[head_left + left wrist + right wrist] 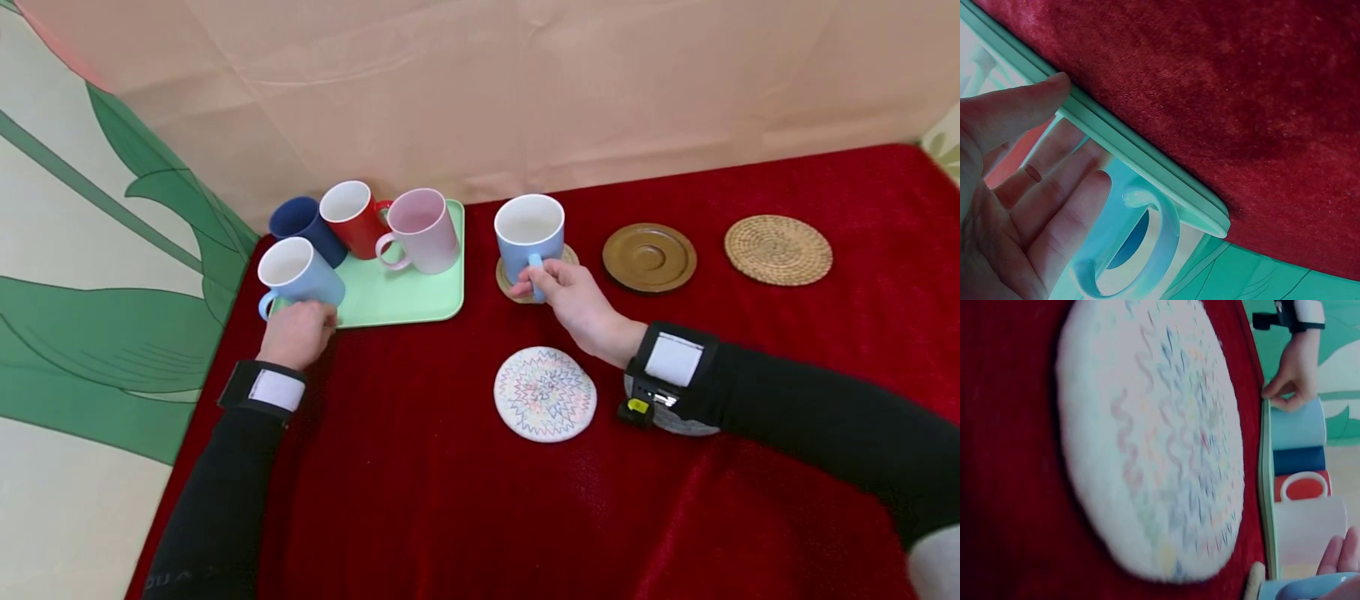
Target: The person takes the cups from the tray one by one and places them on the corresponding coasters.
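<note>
My right hand [581, 304] pinches the handle of a light blue mug [517, 250], which is upright over a small round coaster [572, 253]. Whether the mug's base touches that coaster, I cannot tell. On the left, my left hand [296, 333] holds the front rim of a light green tray [405, 304]; in the left wrist view the thumb [1035, 100] lies on the rim, the other fingers inside it. Beside those fingers stands another light blue mug [311, 279]. The tray also bears a dark blue mug [303, 218], a red mug [363, 225] and a pink mug [431, 237].
A white coaster with coloured zigzag stitching [545, 394] lies in front of my right hand. To the right are a brown wooden coaster [649, 257] and a woven one [778, 250]. Red cloth [420, 467] covers the table; a pale curtain [525, 92] hangs behind.
</note>
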### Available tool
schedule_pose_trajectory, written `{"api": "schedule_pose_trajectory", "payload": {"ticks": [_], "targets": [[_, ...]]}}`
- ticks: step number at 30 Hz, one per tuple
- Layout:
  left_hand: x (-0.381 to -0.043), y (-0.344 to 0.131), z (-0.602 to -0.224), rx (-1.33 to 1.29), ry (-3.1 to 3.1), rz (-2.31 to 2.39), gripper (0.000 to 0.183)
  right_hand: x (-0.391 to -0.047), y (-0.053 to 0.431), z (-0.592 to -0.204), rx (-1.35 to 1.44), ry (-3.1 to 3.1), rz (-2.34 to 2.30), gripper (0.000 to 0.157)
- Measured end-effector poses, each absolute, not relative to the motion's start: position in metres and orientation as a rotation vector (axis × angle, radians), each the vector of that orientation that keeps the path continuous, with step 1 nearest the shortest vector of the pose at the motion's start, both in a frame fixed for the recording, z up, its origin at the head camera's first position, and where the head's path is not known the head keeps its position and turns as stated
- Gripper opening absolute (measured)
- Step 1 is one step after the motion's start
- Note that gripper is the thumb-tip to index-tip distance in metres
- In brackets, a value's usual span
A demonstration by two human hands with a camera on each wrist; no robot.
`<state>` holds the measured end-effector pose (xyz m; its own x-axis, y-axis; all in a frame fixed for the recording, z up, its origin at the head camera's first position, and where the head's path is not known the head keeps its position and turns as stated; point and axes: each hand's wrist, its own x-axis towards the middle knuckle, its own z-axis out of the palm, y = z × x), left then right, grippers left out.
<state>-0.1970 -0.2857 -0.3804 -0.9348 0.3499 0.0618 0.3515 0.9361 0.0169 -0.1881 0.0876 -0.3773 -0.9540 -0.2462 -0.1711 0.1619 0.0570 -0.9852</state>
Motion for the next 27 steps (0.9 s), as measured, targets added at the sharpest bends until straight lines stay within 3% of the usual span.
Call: {"api": "schedule_pose_trajectory", "payload": {"ticks": [27], "targets": [[-0.195, -0.283, -0.379, -0.543, -3.02, -0.025, 0.008, -0.185, 0.088, -0.381, -0.122, 2.138, -1.889, 0.037]]}}
